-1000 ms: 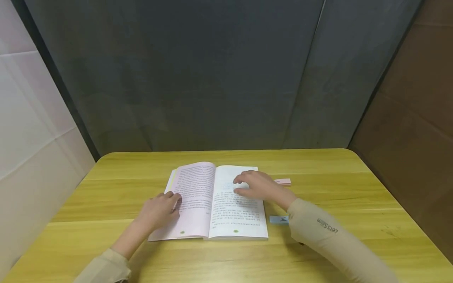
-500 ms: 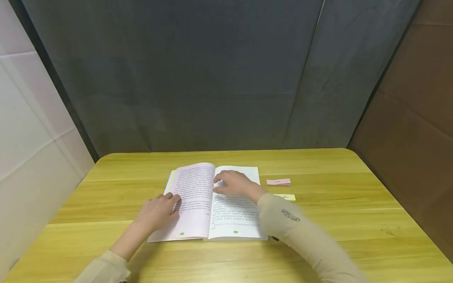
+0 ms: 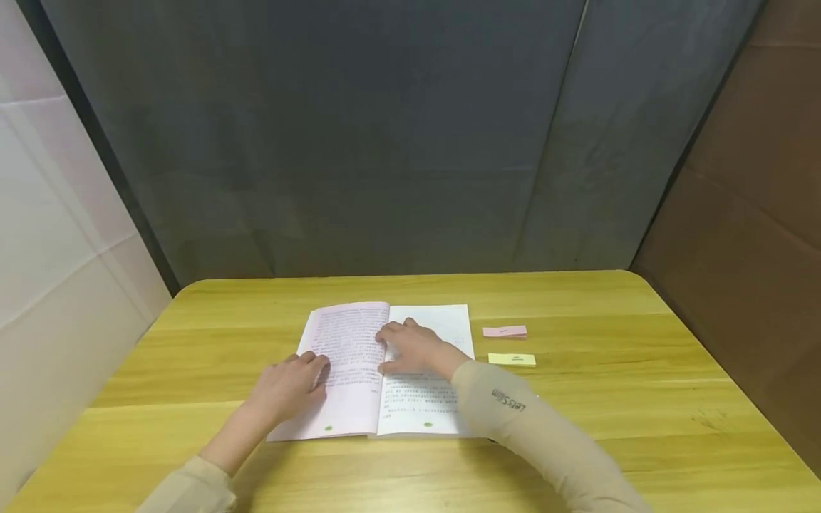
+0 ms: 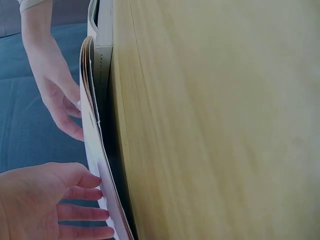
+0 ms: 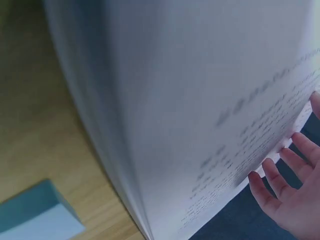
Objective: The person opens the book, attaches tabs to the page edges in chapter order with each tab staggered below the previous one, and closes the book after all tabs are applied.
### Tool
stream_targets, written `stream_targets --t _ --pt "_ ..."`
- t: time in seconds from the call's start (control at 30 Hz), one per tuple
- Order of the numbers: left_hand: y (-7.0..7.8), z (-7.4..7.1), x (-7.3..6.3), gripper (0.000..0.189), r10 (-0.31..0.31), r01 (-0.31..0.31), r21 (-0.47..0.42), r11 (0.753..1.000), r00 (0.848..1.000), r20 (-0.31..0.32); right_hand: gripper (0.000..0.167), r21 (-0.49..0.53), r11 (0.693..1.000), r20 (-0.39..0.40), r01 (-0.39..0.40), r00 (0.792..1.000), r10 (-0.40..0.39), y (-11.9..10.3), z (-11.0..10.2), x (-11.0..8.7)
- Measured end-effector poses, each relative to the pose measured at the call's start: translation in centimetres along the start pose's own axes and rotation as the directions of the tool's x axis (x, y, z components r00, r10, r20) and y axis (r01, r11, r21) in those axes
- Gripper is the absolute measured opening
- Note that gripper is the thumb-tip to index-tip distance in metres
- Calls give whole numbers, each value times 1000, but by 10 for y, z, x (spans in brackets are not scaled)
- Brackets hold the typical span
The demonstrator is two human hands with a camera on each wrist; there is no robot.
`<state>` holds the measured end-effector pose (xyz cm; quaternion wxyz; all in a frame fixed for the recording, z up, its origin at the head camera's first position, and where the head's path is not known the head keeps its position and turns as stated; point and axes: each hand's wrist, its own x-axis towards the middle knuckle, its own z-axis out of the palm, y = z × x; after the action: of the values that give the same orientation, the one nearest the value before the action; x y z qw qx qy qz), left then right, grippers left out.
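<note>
An open book [image 3: 349, 413] lies on the wooden table, its left page pinkish and its right page white. My left hand [image 3: 288, 385] rests on the outer part of the left page. In the left wrist view, the extended fingers of the left hand [image 4: 55, 205] touch the page near its edge. Across the right page reaches my right hand [image 3: 413, 348], its spread, slightly bent fingertips at the centre fold. The right wrist view shows fingers of the right hand [image 5: 295, 185] against the printed page [image 5: 200, 125]. Neither hand grips anything.
Right of the book lie a small pink paper pad [image 3: 504, 332] and a yellow one [image 3: 511, 360]. A blue pad [image 5: 40, 215] sits beside the book's edge, mostly covered by my right sleeve in the head view. A dark curtain [image 3: 385, 142] stands behind the table.
My right hand has moved left across the right page to the fold. The yellow pad has come into view while the blue one is covered. My left hand has stayed in place.
</note>
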<state>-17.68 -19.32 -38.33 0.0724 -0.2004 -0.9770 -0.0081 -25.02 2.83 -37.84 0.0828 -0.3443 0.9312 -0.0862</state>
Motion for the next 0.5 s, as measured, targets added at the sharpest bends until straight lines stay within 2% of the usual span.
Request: stream_targets --t 0.17,0.5 --pt "0 3 -3 28 4 -4 5 1000 1000 14 55 -46 999 36 -20 999 21 -4 1 0" --pt "-1 2 -2 20 5 -5 17 1000 1000 22 53 -66 997 34 -30 999 33 -8 0 5"
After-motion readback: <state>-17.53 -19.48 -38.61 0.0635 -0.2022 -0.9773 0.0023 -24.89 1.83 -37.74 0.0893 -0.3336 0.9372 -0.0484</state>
